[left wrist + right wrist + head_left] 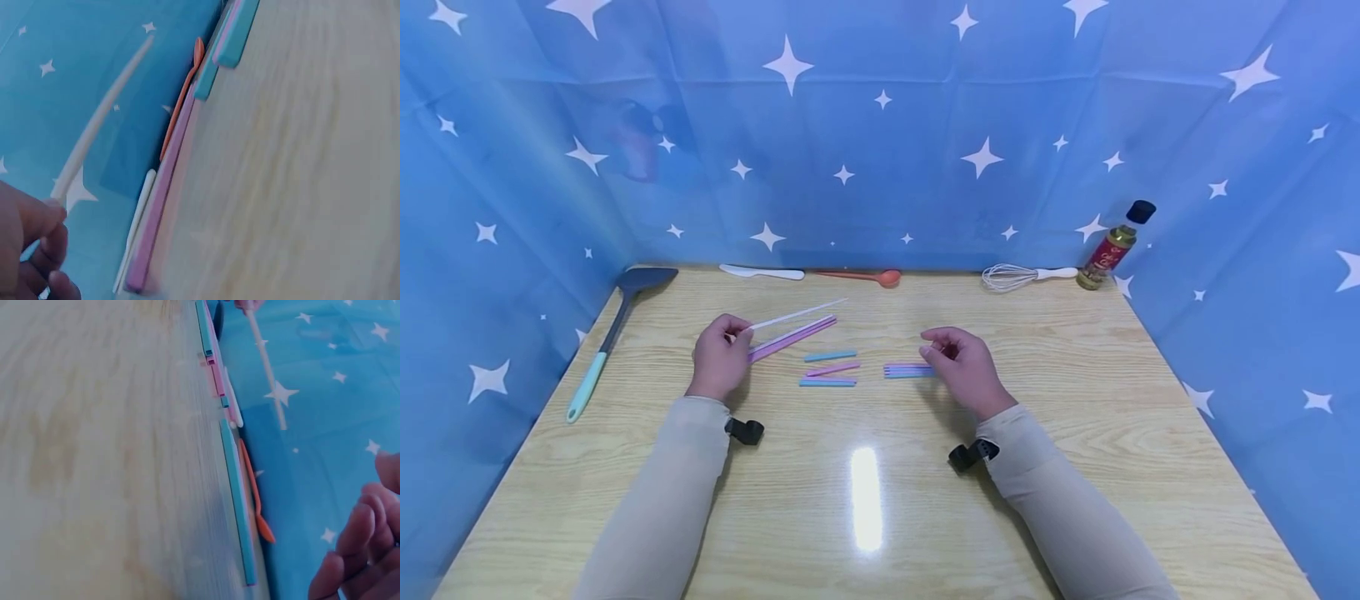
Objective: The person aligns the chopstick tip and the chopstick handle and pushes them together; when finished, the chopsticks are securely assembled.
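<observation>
We judged the work part-done: separate groups of sticks (pixel 833 368) lay on the worktop (pixel 805 492), while the left grip (pixel 721 357) pinched 1 white stick (pixel 801 314) above it, not yet set down, and the right grip (pixel 966 371), loosely spread, held nothing.

White slim tapered stick (pixel 799 313); pink-purple long straight sticks (pixel 793 340); teal short straight sticks (pixel 831 356); orange long-handled spoon (pixel 886 278); blue cloth backdrop (pixel 910 50), white four-pointed stars (pixel 788 65); pale-tan wood-grain tabletop (pixel 805 492).
</observation>
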Tool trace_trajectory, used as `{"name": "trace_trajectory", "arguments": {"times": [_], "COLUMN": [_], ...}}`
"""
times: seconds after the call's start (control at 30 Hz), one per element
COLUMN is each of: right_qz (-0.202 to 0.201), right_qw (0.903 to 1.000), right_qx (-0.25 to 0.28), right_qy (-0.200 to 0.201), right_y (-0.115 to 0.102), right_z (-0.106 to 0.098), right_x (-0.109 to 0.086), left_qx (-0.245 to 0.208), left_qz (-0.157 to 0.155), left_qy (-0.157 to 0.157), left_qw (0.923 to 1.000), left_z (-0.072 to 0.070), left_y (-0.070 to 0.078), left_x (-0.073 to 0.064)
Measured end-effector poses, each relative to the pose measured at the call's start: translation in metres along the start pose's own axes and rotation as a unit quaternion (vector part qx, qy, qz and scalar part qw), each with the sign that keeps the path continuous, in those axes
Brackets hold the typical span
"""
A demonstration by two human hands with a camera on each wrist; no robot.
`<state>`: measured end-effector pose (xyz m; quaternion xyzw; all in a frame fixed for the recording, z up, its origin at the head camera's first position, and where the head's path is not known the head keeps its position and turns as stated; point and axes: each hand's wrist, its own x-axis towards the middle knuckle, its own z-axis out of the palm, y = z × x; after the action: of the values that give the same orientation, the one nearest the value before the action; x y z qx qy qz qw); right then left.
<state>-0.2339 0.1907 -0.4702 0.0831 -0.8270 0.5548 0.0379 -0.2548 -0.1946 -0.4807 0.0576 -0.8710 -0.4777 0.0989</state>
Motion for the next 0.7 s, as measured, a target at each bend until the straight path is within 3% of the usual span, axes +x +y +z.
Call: {"name": "trace_trajectory", "arguments": {"times": [0.33, 0.7], "right_qz": [0.004, 0.018], "right_qw": [0.9998, 0.9997], "right_qx": [0.014, -0.001], "right_qy": [-0.012, -0.015], "right_y": [0.000, 0.002], "right_z": [-0.001, -0.003], "right_x": [0.001, 0.003], "left_qx": [0.050, 0.107], "left_qz": [-0.079, -0.131], "left_qy": [0.005, -0.033], "left_qw": [0.9956, 0.9851], "left_z": [-0.005, -0.011], "left_y": [-0.005, -0.005], "left_x": [0.001, 0.001]}}
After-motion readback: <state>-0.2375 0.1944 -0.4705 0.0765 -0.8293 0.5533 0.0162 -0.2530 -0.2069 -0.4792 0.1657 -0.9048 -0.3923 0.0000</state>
